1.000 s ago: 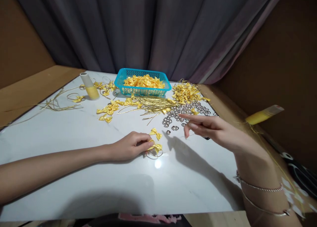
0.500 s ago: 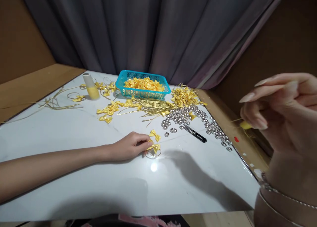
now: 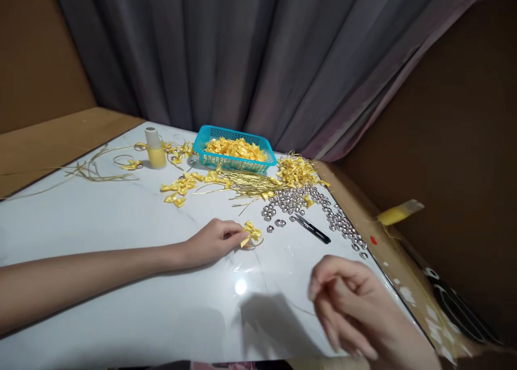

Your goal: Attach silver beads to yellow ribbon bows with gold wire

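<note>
My left hand point(image 3: 218, 241) rests on the white table, thumb and fingers pinched on a yellow ribbon bow point(image 3: 252, 231). A thin gold cord loop point(image 3: 257, 244) hangs out below the bow. My right hand point(image 3: 347, 305) is over the table's near right part, somewhat blurred, with thumb and forefinger pinched together. A fine thread point(image 3: 301, 308) runs to its fingertips and is hard to follow back toward the bow. Black thread snips point(image 3: 313, 229) lie beyond both hands, beside silver beads point(image 3: 288, 200).
A blue basket point(image 3: 234, 164) of yellow bows stands at the back. Gold cords point(image 3: 250, 182) and a bow heap point(image 3: 299, 170) lie near it. A yellow-filled bottle point(image 3: 155, 149) stands left. At right are a yellow thread spool point(image 3: 398, 214) and black-handled scissors point(image 3: 456, 305).
My right hand has come down and left from its raised place at the right edge, uncovering the spool and scissors. My left hand stays on the bow; the view has shifted slightly.
</note>
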Demonstrator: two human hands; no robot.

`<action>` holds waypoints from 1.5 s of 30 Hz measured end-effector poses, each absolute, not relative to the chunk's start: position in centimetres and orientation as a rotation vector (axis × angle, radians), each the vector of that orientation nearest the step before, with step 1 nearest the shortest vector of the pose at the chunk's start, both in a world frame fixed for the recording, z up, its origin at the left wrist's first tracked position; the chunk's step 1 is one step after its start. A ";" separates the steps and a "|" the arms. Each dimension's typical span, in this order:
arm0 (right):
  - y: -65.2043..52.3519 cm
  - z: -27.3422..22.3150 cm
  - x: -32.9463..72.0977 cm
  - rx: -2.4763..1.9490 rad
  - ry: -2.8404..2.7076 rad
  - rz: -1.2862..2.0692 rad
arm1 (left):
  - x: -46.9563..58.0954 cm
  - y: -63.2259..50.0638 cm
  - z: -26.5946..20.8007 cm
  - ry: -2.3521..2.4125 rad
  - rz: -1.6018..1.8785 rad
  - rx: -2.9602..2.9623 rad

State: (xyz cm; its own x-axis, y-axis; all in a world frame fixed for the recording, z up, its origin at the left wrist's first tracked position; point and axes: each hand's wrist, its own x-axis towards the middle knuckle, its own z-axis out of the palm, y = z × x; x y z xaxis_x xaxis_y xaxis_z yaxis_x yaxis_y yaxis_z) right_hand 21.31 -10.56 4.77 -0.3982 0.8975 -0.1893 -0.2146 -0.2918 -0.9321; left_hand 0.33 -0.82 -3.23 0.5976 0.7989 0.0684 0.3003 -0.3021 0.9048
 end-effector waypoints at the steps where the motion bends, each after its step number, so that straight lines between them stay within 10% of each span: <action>1: -10.7 4.0 20.9 -0.956 -1.073 1.847 | 0.3 -0.9 -3.2 0.892 0.668 1.868; 16: -10.4 -3.0 15.6 -1.396 -1.252 1.115 | 0.9 -3.5 -2.0 0.676 0.664 1.690; 45: -10.1 -2.4 15.9 -1.340 -1.263 1.266 | 1.5 -3.8 -2.7 0.730 0.669 1.626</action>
State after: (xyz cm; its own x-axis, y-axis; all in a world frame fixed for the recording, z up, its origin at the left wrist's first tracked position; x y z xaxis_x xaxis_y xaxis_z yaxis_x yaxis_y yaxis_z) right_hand 15.89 -10.10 -2.37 -0.0352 0.9939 -0.1040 0.1013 -0.1000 -0.9898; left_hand 1.47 -3.81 -2.74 0.6410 0.7667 0.0357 0.1022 -0.1314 0.9860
